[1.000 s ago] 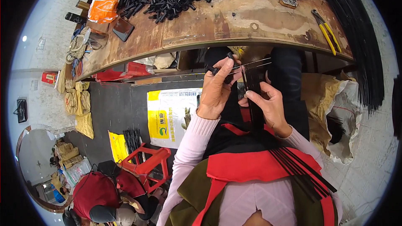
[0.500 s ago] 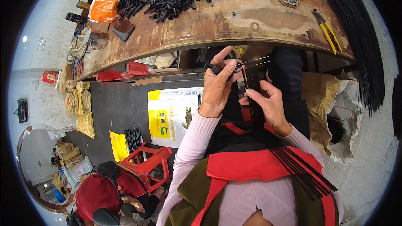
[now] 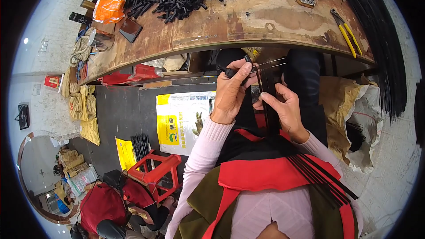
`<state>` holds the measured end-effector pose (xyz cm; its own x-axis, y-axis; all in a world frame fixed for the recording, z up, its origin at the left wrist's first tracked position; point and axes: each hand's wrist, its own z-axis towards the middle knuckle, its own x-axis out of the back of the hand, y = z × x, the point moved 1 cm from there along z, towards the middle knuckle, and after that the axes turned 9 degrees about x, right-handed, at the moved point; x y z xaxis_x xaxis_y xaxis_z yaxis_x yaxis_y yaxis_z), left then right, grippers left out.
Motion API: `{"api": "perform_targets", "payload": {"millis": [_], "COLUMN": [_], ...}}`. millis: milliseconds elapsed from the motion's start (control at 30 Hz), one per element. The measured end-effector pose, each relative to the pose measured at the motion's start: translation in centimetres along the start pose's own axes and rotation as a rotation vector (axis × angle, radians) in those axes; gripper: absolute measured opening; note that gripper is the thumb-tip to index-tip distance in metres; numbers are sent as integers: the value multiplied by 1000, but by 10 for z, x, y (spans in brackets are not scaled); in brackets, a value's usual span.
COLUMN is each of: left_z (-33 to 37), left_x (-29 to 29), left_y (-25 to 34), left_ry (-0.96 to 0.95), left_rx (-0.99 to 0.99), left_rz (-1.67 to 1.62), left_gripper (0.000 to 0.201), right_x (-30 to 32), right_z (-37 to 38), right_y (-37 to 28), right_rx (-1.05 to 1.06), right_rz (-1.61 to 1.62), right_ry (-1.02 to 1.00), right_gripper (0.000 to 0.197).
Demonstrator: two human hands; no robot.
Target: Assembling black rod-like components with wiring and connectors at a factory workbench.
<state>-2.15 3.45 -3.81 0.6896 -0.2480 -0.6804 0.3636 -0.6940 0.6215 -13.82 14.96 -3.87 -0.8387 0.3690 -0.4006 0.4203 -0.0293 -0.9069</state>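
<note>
Left hand [image 3: 231, 89] closed around black tubular fittings [image 3: 229, 72], fingertips also on thin metal wires [image 3: 279, 65] pointing to its 2 o'clock. Right hand [image 3: 285, 108], at 3 to 4 o'clock of the left, clamped thumb against fingers on a bundle of black strips [image 3: 267, 82]. Bundle stands between the hands above the lap, wires crossing its upper end; can't tell whether they pass through or just over it.

Risks: wire tips stick out past the bundle toward 2 o'clock, unguarded. A slip of the left grip could bend them or prick a right fingertip. Left fingers look crowded, so a fitting could drop under the counter [image 3: 203, 24] edge at 12 o'clock. Strips held by one pinch only: loosen the right thumb and they'd probably fan out of line. More black strip ends [image 3: 316, 179] splay across the red apron [image 3: 265, 175] at 4 o'clock; a forearm brush or lap shift could slide them off. Open paper sack [image 3: 338, 119] at 3 o'clock could catch strays.
</note>
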Motion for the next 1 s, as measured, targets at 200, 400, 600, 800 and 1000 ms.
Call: {"api": "perform_targets", "payload": {"millis": [200,400,600,800,1000], "left_z": [0,0,-13,-14,-24], "left_x": [2,2,1,0,-7], "left_y": [-1,-2,2,3,4], "left_ry": [-2,-26,-26,-13,-42], "left_rx": [3,-4,11,-14,2], "left_rz": [1,19,46,122,44], "left_gripper": [22,24,29,30,35], "right_x": [-1,-3,-7,-5,-8], "right_z": [-1,-2,-5,-6,-3], "right_y": [2,2,5,6,6], "right_rx": [-2,46,97,85,81], "right_rz": [-17,-52,-26,-48,-23], "right_ry": [-6,-1,27,18,14], "right_gripper": [19,19,17,18,18]}}
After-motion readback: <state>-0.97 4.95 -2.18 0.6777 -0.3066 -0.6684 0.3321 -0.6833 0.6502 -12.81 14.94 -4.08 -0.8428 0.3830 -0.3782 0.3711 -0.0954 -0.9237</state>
